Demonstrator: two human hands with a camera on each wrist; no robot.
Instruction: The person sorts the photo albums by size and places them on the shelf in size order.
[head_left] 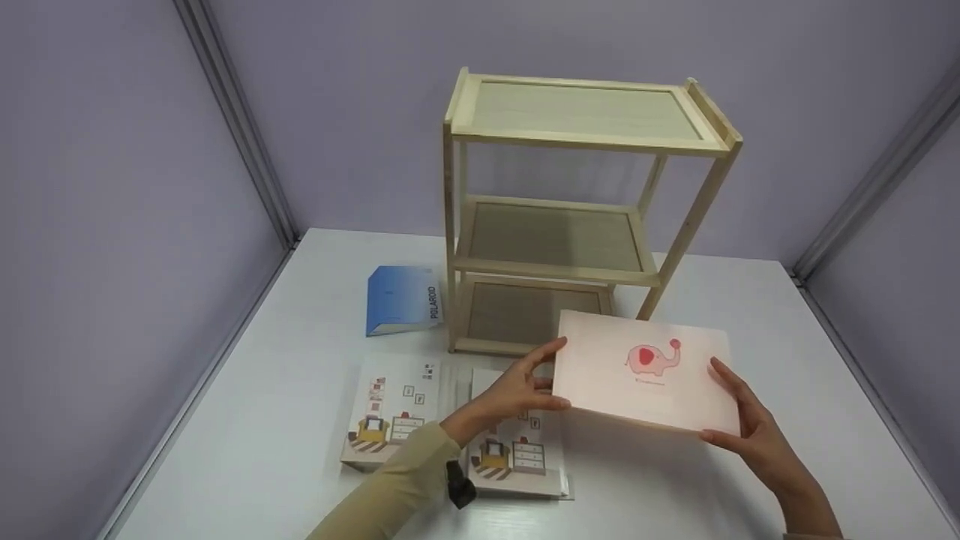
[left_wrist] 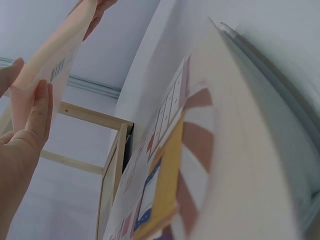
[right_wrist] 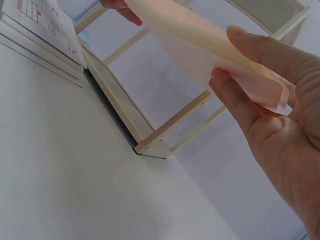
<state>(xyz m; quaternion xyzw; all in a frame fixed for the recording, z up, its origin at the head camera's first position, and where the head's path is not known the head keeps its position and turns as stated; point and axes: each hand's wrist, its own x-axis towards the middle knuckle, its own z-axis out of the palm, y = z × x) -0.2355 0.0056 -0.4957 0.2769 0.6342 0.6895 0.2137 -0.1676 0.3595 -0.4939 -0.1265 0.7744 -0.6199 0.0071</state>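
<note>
Three-tier pale wooden shelf unit with grey-green panels (head_left: 589, 139): stands beyond left fingers (head_left: 541, 354). Blue-to-white box-like volume lettered POLAROID (head_left: 401, 296): on glossy white table (head_left: 277, 450), ahead and left of them. White volume printed with yellow armchair and drawers (head_left: 529, 469): just below same fingers; matching white volume (head_left: 394, 405) farther left. Pale lilac wall (head_left: 360, 112), grey metal corner rail (head_left: 234, 112): well beyond.

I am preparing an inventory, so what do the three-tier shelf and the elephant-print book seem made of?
The three-tier shelf looks like matte, unpainted wood, from its blond tone; solid or veneered is unclear. The elephant-print book seems smooth paper or card, given its printed cover; translucency at one corner hints at plastic.
</note>
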